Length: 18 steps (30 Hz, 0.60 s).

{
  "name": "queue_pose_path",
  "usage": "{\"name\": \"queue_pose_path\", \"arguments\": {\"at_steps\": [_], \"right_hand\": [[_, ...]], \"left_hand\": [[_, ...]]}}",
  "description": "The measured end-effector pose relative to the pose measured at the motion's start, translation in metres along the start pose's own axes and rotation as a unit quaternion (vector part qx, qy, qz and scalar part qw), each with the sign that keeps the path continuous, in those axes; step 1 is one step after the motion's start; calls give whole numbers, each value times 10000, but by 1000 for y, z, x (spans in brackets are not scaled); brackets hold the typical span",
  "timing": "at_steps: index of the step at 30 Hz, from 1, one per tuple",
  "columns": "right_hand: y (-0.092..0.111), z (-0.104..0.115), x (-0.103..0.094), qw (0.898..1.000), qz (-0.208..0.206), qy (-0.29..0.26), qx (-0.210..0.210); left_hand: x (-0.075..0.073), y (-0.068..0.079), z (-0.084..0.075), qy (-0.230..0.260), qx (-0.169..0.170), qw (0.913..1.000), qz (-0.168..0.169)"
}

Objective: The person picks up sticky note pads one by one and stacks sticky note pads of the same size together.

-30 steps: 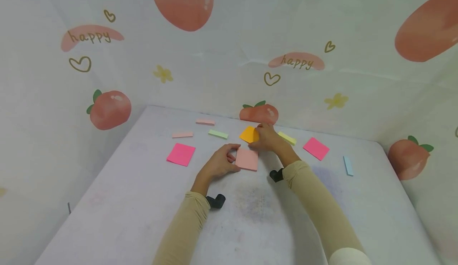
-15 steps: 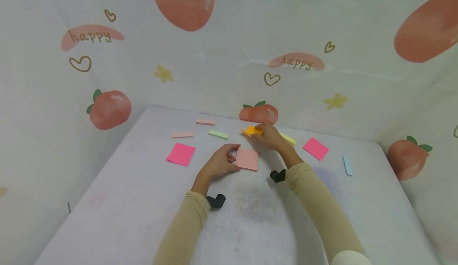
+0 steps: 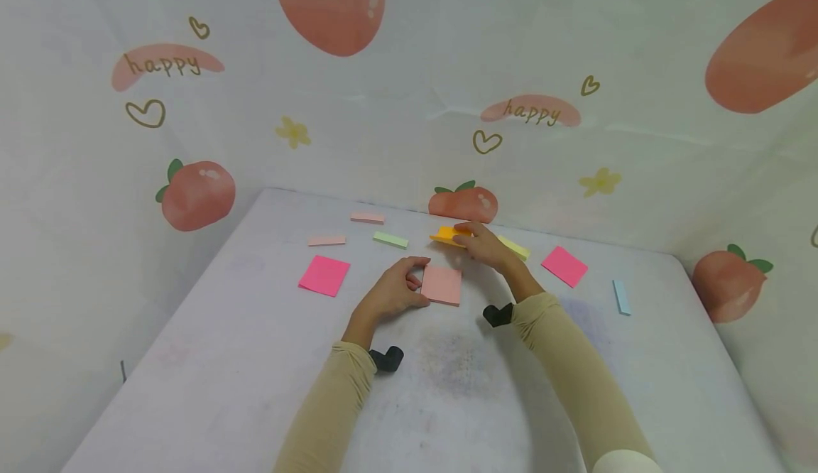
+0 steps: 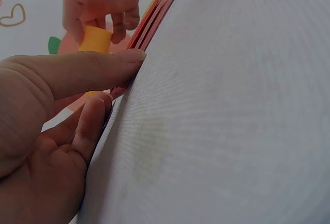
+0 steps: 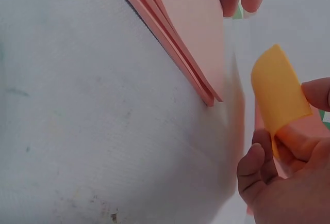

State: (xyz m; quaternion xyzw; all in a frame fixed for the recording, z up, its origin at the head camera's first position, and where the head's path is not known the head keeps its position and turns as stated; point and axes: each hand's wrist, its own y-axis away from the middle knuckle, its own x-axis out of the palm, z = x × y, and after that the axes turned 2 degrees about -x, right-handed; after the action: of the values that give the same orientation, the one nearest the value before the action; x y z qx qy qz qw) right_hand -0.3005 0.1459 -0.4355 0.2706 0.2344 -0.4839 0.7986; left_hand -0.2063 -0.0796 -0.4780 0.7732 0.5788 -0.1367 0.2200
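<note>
In the head view, a light pink pad of sticky notes (image 3: 442, 286) lies mid-table. My left hand (image 3: 391, 290) holds it at its left side, thumb at the near corner and forefinger at the far one. Just behind the pad, my right hand (image 3: 488, 249) pinches an orange sticky note (image 3: 445, 234) raised off the table. The right wrist view has that orange note (image 5: 281, 90) curving between thumb and fingers, beside the pad (image 5: 193, 22), whose layers fan slightly apart. From the left wrist, my thumb (image 4: 98, 69) presses on the pad's edge.
Bright pink sticky notes lie left (image 3: 324, 275) and right (image 3: 565, 266). Narrow strips sit toward the back: two pale pink (image 3: 367, 218), one green (image 3: 390, 240), one yellow (image 3: 514, 247) partly behind my right hand. A blue strip (image 3: 622, 297) lies at right. A printed cloth wall (image 3: 383, 139) rises behind.
The orange note lay flat on the table with my right hand at its side; it has been lifted and bent in my fingers. My left hand has stayed on the pink pad.
</note>
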Motion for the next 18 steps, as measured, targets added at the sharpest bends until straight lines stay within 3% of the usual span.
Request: {"name": "queue_pose_path", "arguments": {"at_steps": [7,15,18], "right_hand": [[-1,-2,0,9998,68,-29,210],[-3,-6,2,9997,107,-140,158],[-4,-8,2,9999,120,70,5]], "left_hand": [[0,-2,1,-26,-178,9998,42],[1,-3,2,-16,-144,9999,56],[0,-3,2,-1,-135,9999,48]]}}
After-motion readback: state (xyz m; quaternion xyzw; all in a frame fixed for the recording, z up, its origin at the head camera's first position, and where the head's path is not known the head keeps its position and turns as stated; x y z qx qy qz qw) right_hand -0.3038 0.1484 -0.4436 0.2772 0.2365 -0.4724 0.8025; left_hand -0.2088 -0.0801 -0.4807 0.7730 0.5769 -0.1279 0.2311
